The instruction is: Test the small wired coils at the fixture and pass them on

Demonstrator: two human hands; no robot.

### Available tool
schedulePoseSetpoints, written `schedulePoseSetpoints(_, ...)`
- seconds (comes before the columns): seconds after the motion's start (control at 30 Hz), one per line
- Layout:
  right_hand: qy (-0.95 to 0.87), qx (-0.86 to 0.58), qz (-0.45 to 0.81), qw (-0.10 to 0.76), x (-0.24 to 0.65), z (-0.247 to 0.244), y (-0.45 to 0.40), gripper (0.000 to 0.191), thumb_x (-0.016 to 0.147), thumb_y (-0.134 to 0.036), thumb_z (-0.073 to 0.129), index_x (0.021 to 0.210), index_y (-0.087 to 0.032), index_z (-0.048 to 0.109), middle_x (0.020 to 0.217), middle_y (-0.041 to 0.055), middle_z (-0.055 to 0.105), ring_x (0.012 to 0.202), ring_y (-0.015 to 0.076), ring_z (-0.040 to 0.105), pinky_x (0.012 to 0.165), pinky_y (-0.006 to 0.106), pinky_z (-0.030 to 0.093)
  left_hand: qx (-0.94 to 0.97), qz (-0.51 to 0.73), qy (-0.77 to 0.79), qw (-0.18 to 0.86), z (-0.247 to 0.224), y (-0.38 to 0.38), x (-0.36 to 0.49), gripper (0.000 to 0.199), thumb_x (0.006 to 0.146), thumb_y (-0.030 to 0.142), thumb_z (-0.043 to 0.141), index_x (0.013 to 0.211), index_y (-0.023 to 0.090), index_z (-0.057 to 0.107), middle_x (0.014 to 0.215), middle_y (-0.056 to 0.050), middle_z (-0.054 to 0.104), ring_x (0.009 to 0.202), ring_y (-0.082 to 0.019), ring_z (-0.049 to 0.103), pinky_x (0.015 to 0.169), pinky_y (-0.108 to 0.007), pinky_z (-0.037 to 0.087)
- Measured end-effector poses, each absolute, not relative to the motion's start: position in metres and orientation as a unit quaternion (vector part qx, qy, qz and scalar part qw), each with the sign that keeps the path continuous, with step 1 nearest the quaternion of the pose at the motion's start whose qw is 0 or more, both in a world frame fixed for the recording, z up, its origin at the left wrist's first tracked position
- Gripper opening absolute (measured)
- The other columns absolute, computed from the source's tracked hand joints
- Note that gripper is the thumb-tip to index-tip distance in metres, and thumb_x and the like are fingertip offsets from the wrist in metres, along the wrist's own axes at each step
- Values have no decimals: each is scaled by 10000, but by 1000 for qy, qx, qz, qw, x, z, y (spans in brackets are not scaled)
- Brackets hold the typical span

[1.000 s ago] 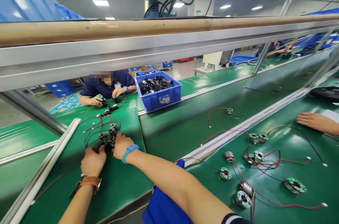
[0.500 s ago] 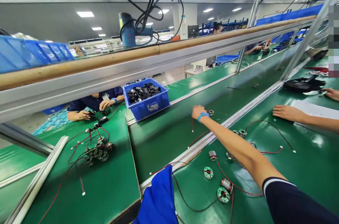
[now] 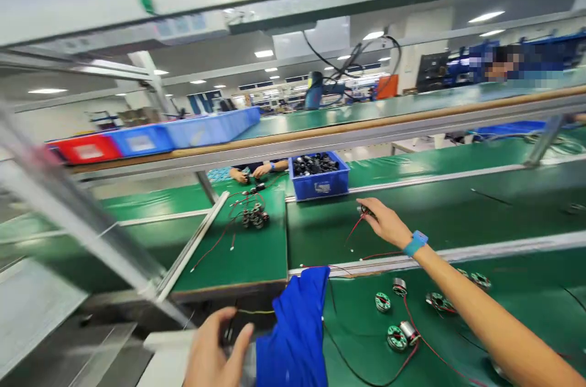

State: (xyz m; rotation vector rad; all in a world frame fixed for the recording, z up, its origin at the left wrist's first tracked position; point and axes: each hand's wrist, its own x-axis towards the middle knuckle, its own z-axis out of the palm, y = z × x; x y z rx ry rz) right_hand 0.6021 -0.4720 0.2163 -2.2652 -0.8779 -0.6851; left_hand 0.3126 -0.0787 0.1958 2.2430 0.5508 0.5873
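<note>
My camera shows me a pile of motors (image 3: 256,217) at left, a bin (image 3: 304,188) of parts (image 3: 315,164) behind to its right, a cloth (image 3: 295,332) nearer, and loose motors (image 3: 396,338) right of the cloth.

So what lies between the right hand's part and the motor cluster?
From the part in the right hand to the motor cluster, the head view shows green belt, then green board.
</note>
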Motion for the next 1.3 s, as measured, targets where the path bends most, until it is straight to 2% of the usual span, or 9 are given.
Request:
schedulePoseSetpoints(0.1,-488,-775,-229,329,530,271,-393,393,951,-271,489,1342,-252,521,1241,91,615,1127,223,606,972,376,515,844,302,160,414,238,-138,294,641,741,481,670,1308,215,536,1406,-129,564,1329,-327,490,1140,-532,356)
schedulePoseSetpoints(0.2,-610,-689,-160,357,455,294,-306,351,957,-287,514,1305,-256,547,1224,90,627,1114,219,614,956,368,525,809,294,153,486,254,-175,263,795,701,353,745,1416,214,427,1511,-136,449,1398,-313,401,1169,-484,303)
schedulePoseSetpoints(0.27,-665,-640,-100,372,410,287,-242,345,960,-299,522,1299,-245,551,1206,99,631,1074,213,626,922,357,533,762,280,174,557,244,-178,235,513,770,350,678,1242,194,553,1214,-122,660,1162,-269,591,1038,-429,427)
schedulePoseSetpoints(0.33,-705,-607,-36,365,366,263,-173,344,950,-332,552,1275,-222,569,1143,105,651,989,208,643,861,343,539,673,283,232,642,221,-171,198,268,873,421,534,991,189,597,772,-39,668,782,-202,641,808,-366,495)
schedulePoseSetpoints(0.4,-734,-594,19,329,317,227,-105,329,919,-375,608,1194,-195,611,1048,98,678,915,207,650,820,332,526,562,320,313,696,188,-165,153,366,907,541,436,862,199,557,559,32,536,569,-159,555,655,-320,458)
schedulePoseSetpoints(0.6,-740,-647,124,135,170,123,33,312,842,-433,708,979,-156,669,959,104,720,920,222,658,770,273,447,388,379,459,704,106,-165,23,635,711,838,509,777,207,527,479,49,519,496,-149,552,544,-271,371)
schedulePoseSetpoints(0.97,-683,-717,131,45,84,74,58,528,834,-584,655,1082,-117,665,1018,213,714,964,318,686,736,324,458,302,248,421,819,94,-149,-37,672,618,809,653,798,168,556,608,-33,684,506,-137,655,447,-195,299)
schedulePoseSetpoints(1.17,-671,-723,165,14,93,67,60,598,836,-656,598,1088,-117,657,1035,219,707,978,324,677,744,336,457,307,321,411,796,112,-130,-34,582,704,718,677,797,149,596,638,-21,674,445,-88,589,416,-186,348)
schedulePoseSetpoints(1.3,-753,-629,194,13,115,60,58,531,804,-485,719,1192,-156,567,1125,158,675,957,263,671,750,297,432,300,388,420,764,125,-108,-43,511,723,611,743,878,130,665,732,-28,679,550,-85,600,500,-198,446)
